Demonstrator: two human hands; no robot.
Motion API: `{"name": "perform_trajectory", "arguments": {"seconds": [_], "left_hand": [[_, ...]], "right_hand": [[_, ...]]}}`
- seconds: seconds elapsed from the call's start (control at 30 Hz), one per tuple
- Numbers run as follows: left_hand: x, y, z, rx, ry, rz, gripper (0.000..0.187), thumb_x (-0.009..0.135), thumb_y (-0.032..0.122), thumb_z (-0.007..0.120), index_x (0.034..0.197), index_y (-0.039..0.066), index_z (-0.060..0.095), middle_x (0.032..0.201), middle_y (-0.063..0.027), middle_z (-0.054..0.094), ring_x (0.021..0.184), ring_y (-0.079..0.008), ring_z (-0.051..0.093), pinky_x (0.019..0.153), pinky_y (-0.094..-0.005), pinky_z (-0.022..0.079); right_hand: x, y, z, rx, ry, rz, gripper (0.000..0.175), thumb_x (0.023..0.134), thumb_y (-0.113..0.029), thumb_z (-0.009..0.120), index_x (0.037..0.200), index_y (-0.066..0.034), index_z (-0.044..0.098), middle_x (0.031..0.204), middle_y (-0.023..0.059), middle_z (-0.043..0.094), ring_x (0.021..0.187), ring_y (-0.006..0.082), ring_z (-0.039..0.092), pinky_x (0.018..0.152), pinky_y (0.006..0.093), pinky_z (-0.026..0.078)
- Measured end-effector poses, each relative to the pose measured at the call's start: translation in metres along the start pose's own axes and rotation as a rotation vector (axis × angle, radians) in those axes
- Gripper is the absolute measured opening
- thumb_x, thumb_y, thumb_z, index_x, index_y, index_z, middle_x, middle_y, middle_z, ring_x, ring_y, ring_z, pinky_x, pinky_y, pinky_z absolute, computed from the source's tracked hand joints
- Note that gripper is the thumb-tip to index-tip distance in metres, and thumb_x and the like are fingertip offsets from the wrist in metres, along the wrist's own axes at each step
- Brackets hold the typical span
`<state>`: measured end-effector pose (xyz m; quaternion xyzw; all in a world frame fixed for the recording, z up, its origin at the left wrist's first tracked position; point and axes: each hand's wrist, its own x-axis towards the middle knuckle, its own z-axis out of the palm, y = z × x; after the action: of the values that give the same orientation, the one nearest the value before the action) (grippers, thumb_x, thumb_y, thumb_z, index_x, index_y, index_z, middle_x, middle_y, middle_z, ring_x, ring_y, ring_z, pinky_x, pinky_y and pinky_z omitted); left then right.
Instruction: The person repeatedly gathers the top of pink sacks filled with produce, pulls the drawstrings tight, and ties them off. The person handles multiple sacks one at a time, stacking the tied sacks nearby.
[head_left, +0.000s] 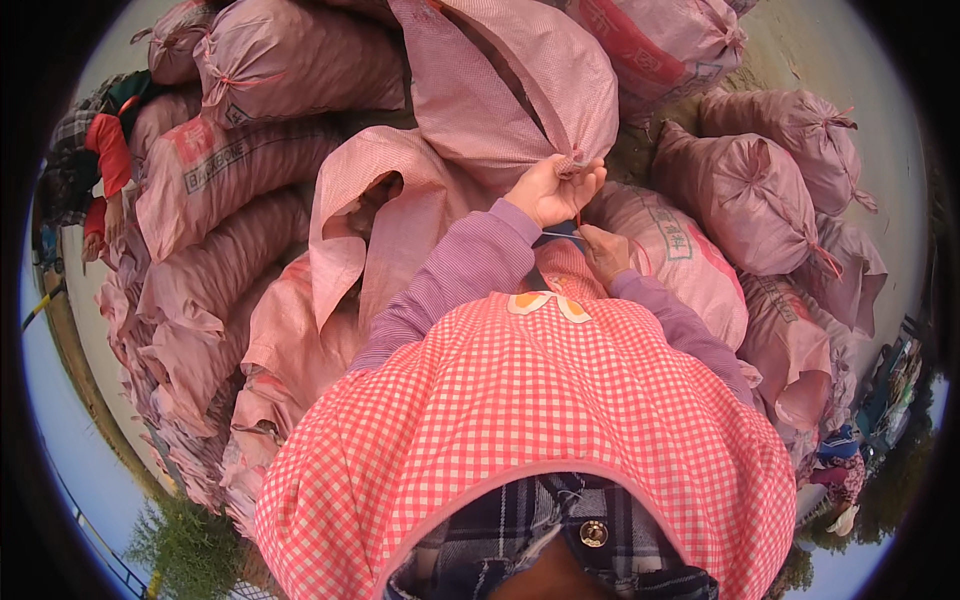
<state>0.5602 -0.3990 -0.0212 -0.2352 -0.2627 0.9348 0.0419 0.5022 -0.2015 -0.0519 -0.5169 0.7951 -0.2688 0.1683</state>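
Note:
In the head view my left hand (553, 193) grips the bunched edge of a large pink woven sack (517, 97) in front of me. A long dark gap shows between two folds of this sack. Just below, my right hand (606, 253) pinches a thin red string (578, 217) near the bunched edge. A pale strand (561, 235) runs leftward from the right fingers. Left of my forearm, another pink woven sack (409, 217) has its mouth gaping, its contents in shadow.
Full tied sacks (300, 67) lie piled on the left. More tied sacks (739, 199) lie on the right. A person (97, 150) in red sleeves bends at the far left edge. At the lower right stands another person (836, 469).

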Motion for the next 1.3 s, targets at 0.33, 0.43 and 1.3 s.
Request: {"name": "perform_trajectory", "arguments": {"seconds": [0.33,0.43,1.3], "left_hand": [[-0.078,0.003,0.069,2.251,0.488,1.055,0.038,0.1,0.034,0.035,0.085,0.003,0.053,0.081,-0.0099,0.056,0.072,-0.0197,0.05,0.054,-0.031,0.043],[-0.138,-0.006,0.025,1.124,0.522,1.43,0.036,0.098,0.026,0.044,0.064,0.014,0.043,0.05,0.0011,0.045,0.039,-0.0046,0.036,0.036,-0.0202,0.031],[-0.006,-0.068,0.012,2.005,1.096,0.766,0.041,0.092,0.036,0.052,0.088,-0.004,0.062,0.089,-0.0288,0.065,0.087,-0.0469,0.062,0.076,-0.054,0.047]], "right_hand": [[0.175,-0.099,0.087,1.128,0.21,0.891,0.032,0.099,-0.027,0.047,0.095,0.0008,0.063,0.077,0.0101,0.062,0.07,0.0192,0.058,0.069,0.037,0.048],[0.186,-0.09,0.081,1.183,0.168,0.973,0.03,0.099,-0.025,0.047,0.09,-0.0007,0.062,0.063,0.0023,0.052,0.052,0.0138,0.048,0.048,0.0303,0.039],[0.179,0.0,-0.181,1.49,-0.277,0.754,0.032,0.083,-0.011,0.064,0.058,-0.0123,0.044,0.05,-0.0048,0.034,0.037,0.0071,0.028,0.038,0.0265,0.022]]}}
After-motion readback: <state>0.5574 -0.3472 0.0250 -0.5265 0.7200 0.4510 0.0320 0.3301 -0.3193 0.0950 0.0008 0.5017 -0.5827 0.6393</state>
